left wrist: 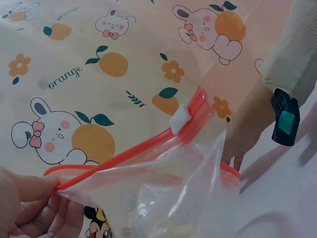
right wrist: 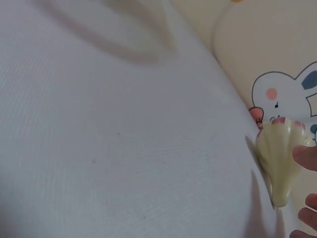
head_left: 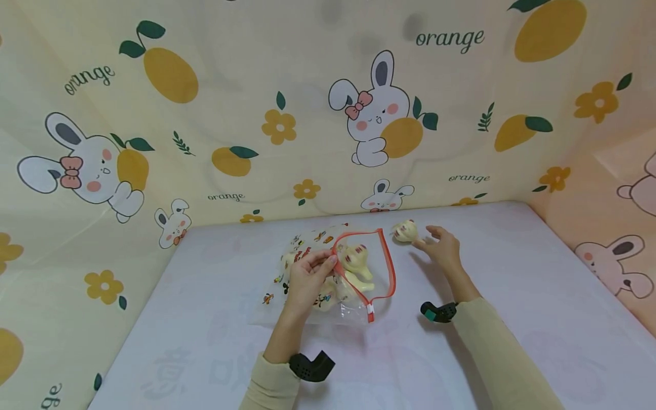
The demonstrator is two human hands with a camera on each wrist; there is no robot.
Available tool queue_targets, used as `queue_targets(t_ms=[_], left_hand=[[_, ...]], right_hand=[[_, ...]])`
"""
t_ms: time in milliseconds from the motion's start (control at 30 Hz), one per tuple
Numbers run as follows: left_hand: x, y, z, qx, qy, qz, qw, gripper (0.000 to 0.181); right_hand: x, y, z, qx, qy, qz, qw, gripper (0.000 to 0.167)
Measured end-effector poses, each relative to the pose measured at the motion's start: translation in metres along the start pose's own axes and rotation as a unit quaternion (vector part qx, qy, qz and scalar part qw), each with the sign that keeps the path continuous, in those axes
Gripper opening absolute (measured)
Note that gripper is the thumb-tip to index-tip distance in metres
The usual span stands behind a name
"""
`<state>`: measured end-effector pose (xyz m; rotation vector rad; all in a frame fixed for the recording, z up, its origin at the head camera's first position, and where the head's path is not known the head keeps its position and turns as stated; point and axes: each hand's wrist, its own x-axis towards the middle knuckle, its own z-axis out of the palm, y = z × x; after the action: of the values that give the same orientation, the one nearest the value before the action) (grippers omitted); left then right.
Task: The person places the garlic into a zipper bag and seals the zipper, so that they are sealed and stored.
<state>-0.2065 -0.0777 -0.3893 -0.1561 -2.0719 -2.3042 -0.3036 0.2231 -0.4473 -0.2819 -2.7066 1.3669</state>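
My left hand (head_left: 306, 279) pinches the red zip edge of a clear printed zip bag (head_left: 348, 312) between thumb and fingers. The mouth of the bag gapes in a loop toward the right. A white slider (left wrist: 180, 120) sits at one end of the zip in the left wrist view. Inside lie several cream, fan-shaped pieces (head_left: 353, 259), partly hidden by the print. Another cream fan-shaped piece with pinkish tips (right wrist: 277, 153) is on the table beyond the bag. My right hand (head_left: 442, 249) is beside it, fingers apart; whether the thumb touches it I cannot tell.
The white table (head_left: 215, 319) ends at a printed cloth wall (head_left: 307, 142) close behind the loose piece. Another cloth wall (head_left: 579, 210) rises along the right side. Black wrist cameras (head_left: 311, 366) are strapped on both forearms.
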Motion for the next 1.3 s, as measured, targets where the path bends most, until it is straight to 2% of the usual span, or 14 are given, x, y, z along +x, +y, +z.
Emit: queue_targets(t_ms=[367,733,967,1300], left_hand=[[-0.001,0.002,0.0,0.006,0.0,-0.01,0.9999,0.026],[-0.001,0.002,0.001,0.011,0.004,-0.015,0.9998,0.024],[-0.001,0.002,0.001,0.017,0.004,-0.015,0.9997,0.024],[-0.001,0.002,0.001,0.013,0.001,-0.013,0.9998,0.024]], right_hand=[[0.007,0.007,0.005,0.001,-0.029,0.026,0.9992,0.067],[0.011,0.006,0.012,-0.003,-0.033,0.007,0.9994,0.066],[0.011,0.001,0.014,0.013,-0.035,-0.008,0.9993,0.067],[0.015,0.0,0.02,0.03,-0.037,0.004,0.9989,0.075]])
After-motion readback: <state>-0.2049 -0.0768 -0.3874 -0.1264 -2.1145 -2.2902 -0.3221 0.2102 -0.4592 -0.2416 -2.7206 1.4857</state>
